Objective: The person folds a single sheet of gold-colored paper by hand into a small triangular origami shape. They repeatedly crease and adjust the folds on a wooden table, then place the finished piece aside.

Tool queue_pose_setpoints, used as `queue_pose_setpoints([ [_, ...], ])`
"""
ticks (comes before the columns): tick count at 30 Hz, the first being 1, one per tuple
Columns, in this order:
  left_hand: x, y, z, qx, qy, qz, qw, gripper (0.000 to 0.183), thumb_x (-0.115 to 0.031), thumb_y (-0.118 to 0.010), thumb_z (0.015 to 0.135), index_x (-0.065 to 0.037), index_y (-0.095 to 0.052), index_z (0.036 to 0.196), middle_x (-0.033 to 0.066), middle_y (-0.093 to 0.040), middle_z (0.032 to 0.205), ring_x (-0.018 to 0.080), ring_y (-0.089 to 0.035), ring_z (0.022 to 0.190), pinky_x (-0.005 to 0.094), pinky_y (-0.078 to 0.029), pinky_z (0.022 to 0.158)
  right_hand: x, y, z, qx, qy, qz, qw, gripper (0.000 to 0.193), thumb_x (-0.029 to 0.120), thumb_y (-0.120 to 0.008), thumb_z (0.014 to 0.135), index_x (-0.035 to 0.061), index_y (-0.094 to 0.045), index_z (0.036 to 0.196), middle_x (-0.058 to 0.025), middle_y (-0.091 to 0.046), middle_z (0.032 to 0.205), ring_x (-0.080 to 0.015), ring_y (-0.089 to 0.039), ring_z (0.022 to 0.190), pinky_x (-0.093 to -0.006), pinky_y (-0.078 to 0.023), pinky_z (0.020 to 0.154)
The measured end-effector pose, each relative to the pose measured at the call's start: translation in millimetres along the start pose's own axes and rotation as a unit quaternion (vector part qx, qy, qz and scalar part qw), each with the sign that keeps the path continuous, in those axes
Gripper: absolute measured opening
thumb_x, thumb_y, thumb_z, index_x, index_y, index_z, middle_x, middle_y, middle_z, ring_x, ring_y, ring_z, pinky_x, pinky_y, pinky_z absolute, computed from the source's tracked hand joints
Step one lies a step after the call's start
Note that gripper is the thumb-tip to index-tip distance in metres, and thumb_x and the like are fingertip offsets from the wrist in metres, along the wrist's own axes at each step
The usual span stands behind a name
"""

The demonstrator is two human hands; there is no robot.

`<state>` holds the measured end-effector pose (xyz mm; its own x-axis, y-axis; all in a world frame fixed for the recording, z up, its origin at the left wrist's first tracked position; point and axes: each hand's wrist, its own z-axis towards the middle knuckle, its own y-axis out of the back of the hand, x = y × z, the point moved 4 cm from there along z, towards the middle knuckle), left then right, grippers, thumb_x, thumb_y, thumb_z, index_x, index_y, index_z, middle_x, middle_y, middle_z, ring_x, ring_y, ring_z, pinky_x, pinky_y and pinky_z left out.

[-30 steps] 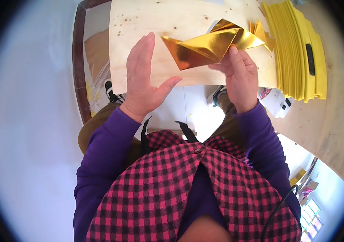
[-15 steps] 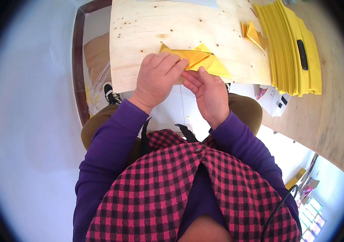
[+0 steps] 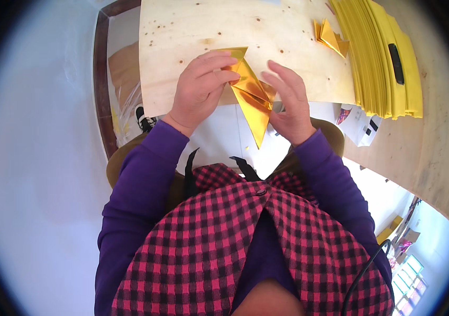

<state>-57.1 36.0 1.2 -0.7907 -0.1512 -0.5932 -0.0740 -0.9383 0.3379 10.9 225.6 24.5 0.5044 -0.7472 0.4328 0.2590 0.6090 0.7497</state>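
A folded piece of shiny gold paper (image 3: 252,97) is held up at the table's near edge, its long point hanging down toward me. My left hand (image 3: 202,87) pinches its upper left part between thumb and fingers. My right hand (image 3: 292,105) is at the paper's right corner with fingers stretched apart and slightly blurred. Its thumb is close to that corner; whether it touches is hard to tell.
Another folded gold paper piece (image 3: 331,38) lies on the wooden table (image 3: 182,31) at the back right. Beside it is a thick stack of yellow sheets (image 3: 372,58) with a black object (image 3: 395,63) on top. A white box (image 3: 360,126) sits below the table edge.
The gold paper has been lifted off the table and turned, so its long point faces down toward me. My right hand has moved right and its fingers have spread.
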Motion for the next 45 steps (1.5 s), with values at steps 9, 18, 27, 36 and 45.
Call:
queue_pose_setpoints([
  [9, 14.4, 0.3, -14.6, 0.006, 0.137, -0.004, 0.991, 0.027, 0.009, -0.070, 0.074, -0.010, -0.077, 0.092, 0.0059, -0.060, 0.095, 0.0211, -0.059, 0.089, 0.0306, -0.051, 0.077, 0.4, -26.4, 8.2, 0.041, 0.139, 0.048, 0.988, 0.062, 0.005, -0.083, 0.070, 0.0121, -0.061, 0.127, -0.0069, -0.061, 0.129, -0.0267, -0.061, 0.114, -0.0378, -0.051, 0.096],
  [18, 15.3, -2.1, -20.6, -0.009, 0.196, -0.060, 0.979, 0.032, 0.015, -0.064, 0.079, -0.009, -0.077, 0.097, 0.0039, -0.058, 0.104, 0.0157, -0.059, 0.096, 0.0245, -0.050, 0.082, -7.5, -30.1, 18.5, -0.016, 0.065, 0.093, 0.993, 0.073, 0.005, -0.086, 0.063, 0.0105, -0.055, 0.129, -0.0085, -0.064, 0.122, -0.0295, -0.063, 0.109, -0.0407, -0.050, 0.094],
  [27, 21.7, 0.8, -21.5, 0.002, 0.183, -0.021, 0.983, 0.028, 0.011, -0.068, 0.077, -0.009, -0.077, 0.095, 0.0057, -0.059, 0.100, 0.0186, -0.061, 0.089, 0.0274, -0.052, 0.076, -14.9, -25.0, 16.5, 0.001, 0.138, 0.078, 0.987, 0.037, 0.000, -0.076, 0.067, 0.0083, -0.070, 0.102, -0.0051, -0.070, 0.109, -0.0264, -0.066, 0.102, -0.0367, -0.054, 0.087],
  [36, 20.1, 14.8, -25.3, 0.159, 0.080, 0.125, 0.976, 0.025, 0.000, -0.067, 0.075, -0.009, -0.075, 0.097, 0.0099, -0.062, 0.102, 0.0280, -0.062, 0.093, 0.0365, -0.051, 0.081, -14.5, -47.7, 6.3, 0.079, 0.179, 0.042, 0.980, 0.032, 0.006, -0.074, 0.071, 0.0072, -0.071, 0.102, -0.0040, -0.070, 0.108, -0.0238, -0.065, 0.104, -0.0369, -0.056, 0.089],
  [45, 20.4, 16.7, -30.6, 0.210, 0.065, 0.112, 0.969, 0.024, -0.007, -0.071, 0.078, -0.005, -0.071, 0.102, 0.0107, -0.065, 0.117, 0.0310, -0.061, 0.111, 0.0397, -0.049, 0.094, -9.1, -53.1, 5.8, 0.169, 0.136, 0.055, 0.975, 0.035, 0.012, -0.079, 0.075, 0.0077, -0.069, 0.108, -0.0052, -0.067, 0.117, -0.0242, -0.062, 0.112, -0.0383, -0.052, 0.098],
])
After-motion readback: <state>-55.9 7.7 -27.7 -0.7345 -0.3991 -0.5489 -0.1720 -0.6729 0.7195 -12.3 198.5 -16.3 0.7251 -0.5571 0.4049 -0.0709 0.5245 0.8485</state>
